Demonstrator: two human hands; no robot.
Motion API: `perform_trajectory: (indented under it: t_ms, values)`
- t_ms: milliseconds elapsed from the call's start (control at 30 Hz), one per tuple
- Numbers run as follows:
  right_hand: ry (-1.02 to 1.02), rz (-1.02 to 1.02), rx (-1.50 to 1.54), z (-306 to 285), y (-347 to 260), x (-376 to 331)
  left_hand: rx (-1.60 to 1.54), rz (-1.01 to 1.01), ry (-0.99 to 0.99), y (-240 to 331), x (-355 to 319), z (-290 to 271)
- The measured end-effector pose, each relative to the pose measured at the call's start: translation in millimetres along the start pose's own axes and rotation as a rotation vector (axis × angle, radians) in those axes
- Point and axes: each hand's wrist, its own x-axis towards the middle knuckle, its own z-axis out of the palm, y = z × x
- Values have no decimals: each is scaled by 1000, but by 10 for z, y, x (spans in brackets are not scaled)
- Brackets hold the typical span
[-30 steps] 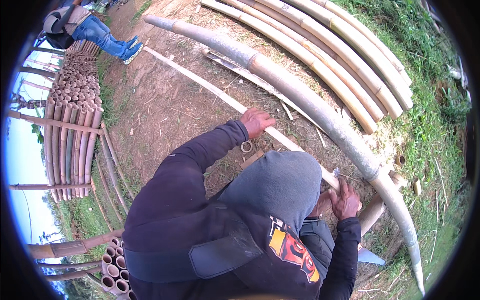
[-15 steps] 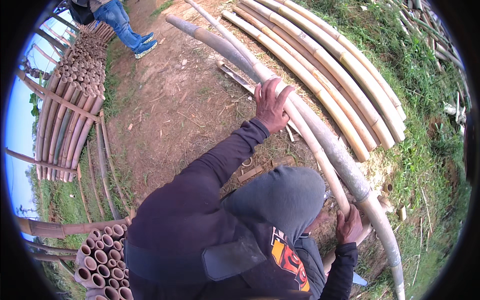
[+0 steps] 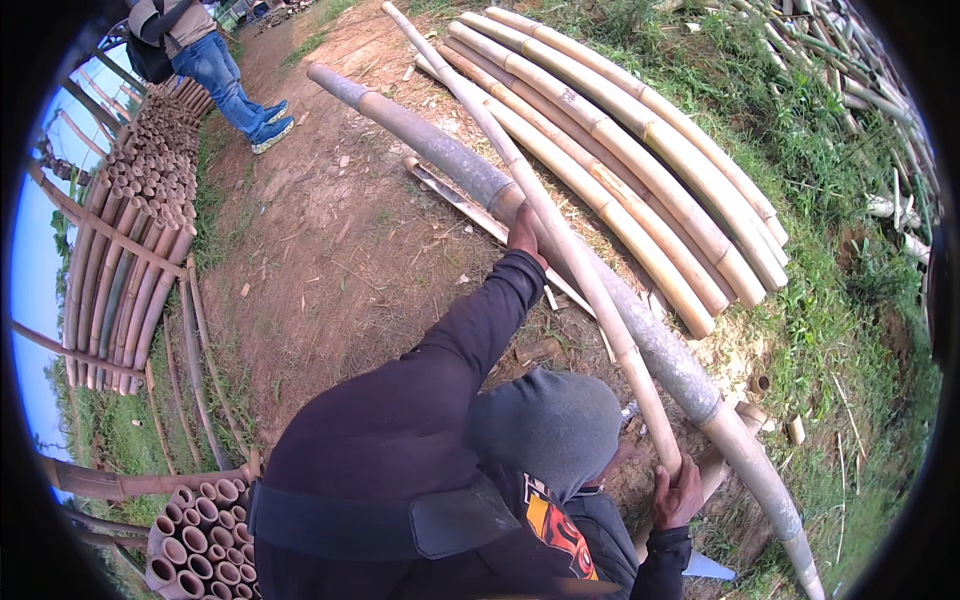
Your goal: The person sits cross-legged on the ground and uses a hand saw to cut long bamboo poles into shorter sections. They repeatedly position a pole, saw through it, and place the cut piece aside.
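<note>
A slender pale bamboo pole runs slantwise over a thicker grey bamboo pole. My right hand is closed around the slender pole's near end, thumb along its side. Farther up, my left hand meets the same pole from its left side. The thumb side shows; its other fingers are hidden behind the poles. Under the thick pole's near part lies a crosswise bamboo piece. A light-blue flat piece shows below my right wrist.
Several long yellowish bamboo poles lie side by side at the right. A split bamboo length rests left of the thick pole. Stacked cut tubes stand far left, more tubes near left. A person in jeans stands far left.
My left hand has gone from fingers over the top of the slender pole to its left side and underneath. The pole's far part now crosses more over the thick one. My right hand keeps its end.
</note>
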Motion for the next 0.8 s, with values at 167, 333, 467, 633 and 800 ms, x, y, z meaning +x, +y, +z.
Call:
perform_trajectory:
  t_ms: [167,333,467,633,800]
  values:
    - [49,-53,10,-280,153,282,73,-159,88,-435,-695,309]
    - [5,-103,-13,-480,95,806,45,-272,-52,-737,-1118,426]
    - [4,-151,8,-380,-82,1133,267,-326,36,-553,-1128,287]
    - [26,-186,-15,-56,-376,1392,371,333,351,-115,-944,233]
    - [56,-232,-3,207,-664,1612,323,345,296,127,-861,318]
